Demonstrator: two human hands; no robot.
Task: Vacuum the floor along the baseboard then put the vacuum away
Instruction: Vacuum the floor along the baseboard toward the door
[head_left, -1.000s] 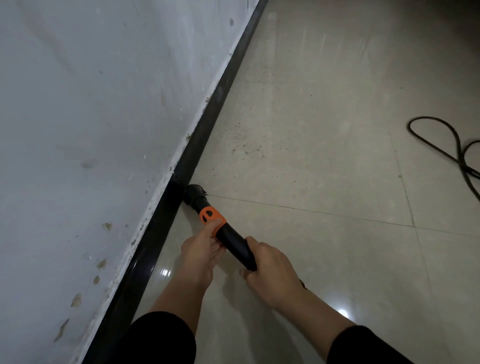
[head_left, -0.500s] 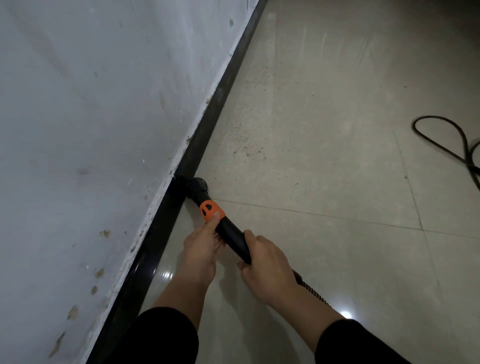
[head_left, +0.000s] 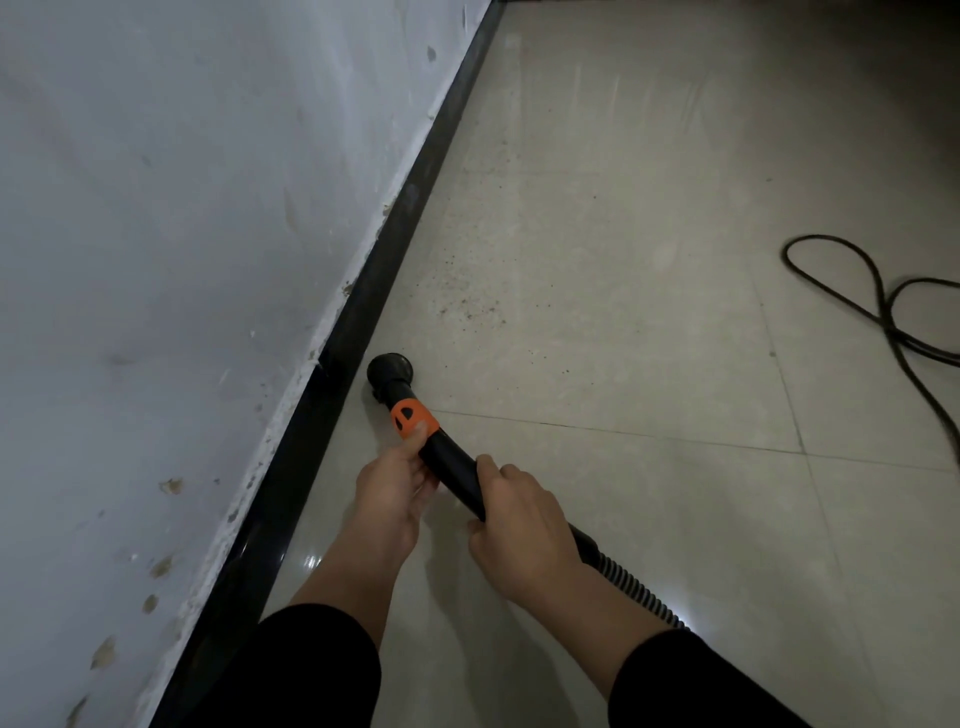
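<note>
A black vacuum wand (head_left: 453, 467) with an orange collar (head_left: 413, 417) points at the floor. Its round brush nozzle (head_left: 390, 371) sits on the tile a little to the right of the black baseboard (head_left: 363, 332). My left hand (head_left: 396, 480) grips the wand just behind the collar, thumb on the orange part. My right hand (head_left: 519, 527) grips the wand further back, where the ribbed hose (head_left: 631, 587) starts. Dark crumbs (head_left: 467, 299) lie scattered on the tile ahead of the nozzle, near the baseboard.
A scuffed white wall (head_left: 182, 260) fills the left side above the baseboard. A black power cord (head_left: 878, 306) loops on the beige tile floor (head_left: 623, 208) at the right. A tile joint (head_left: 623, 428) runs across just behind the nozzle.
The nozzle has slid forward along the baseboard and come away from it slightly to the right. Both hands moved forward with the wand, and more of the ribbed hose shows.
</note>
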